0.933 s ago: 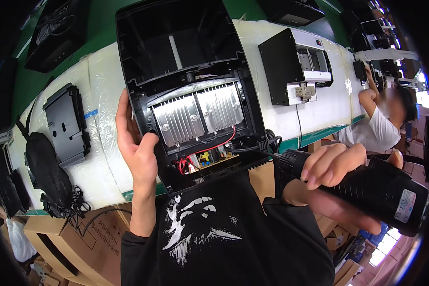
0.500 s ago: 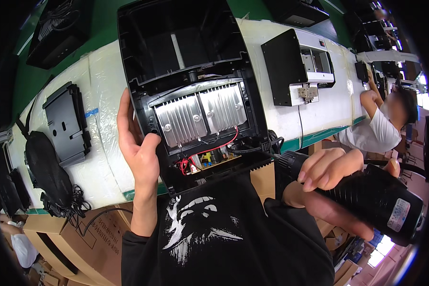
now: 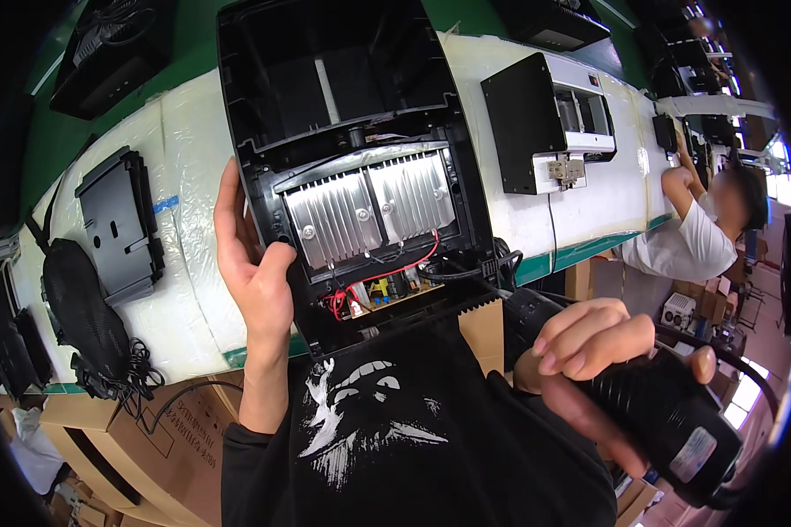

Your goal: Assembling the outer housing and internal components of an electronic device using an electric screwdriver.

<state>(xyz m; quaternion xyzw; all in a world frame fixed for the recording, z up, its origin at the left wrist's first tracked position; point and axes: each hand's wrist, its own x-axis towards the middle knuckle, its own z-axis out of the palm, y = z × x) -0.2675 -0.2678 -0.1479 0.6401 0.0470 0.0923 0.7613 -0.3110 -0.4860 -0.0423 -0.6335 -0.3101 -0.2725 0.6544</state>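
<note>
My left hand [image 3: 262, 285] grips the left edge of an opened black plastic housing [image 3: 277, 92], thumb on its rim and fingers behind it. Inside it, two silver finned heat sinks [image 3: 332, 218] sit side by side, fixed with screws. Below them are red wires [image 3: 404, 269] and part of a circuit board [image 3: 391, 294]. My right hand [image 3: 593, 342] is wrapped around a corded black electric screwdriver [image 3: 655, 400]. The tool's front end points up and left at the housing's lower right corner; whether the tip touches it, I cannot tell.
On the white-covered table lie a black plastic panel [image 3: 119, 228], a black mesh pouch [image 3: 83, 307] with cables, and a black-and-white metal casing [image 3: 527, 123]. Cardboard boxes [image 3: 141, 439] stand below the table's near edge. A co-worker in a white shirt [image 3: 681, 241] is at the right.
My right hand and the screwdriver have moved down and slightly left, and the tool slants more steeply. My left hand and the housing have stayed almost in place.
</note>
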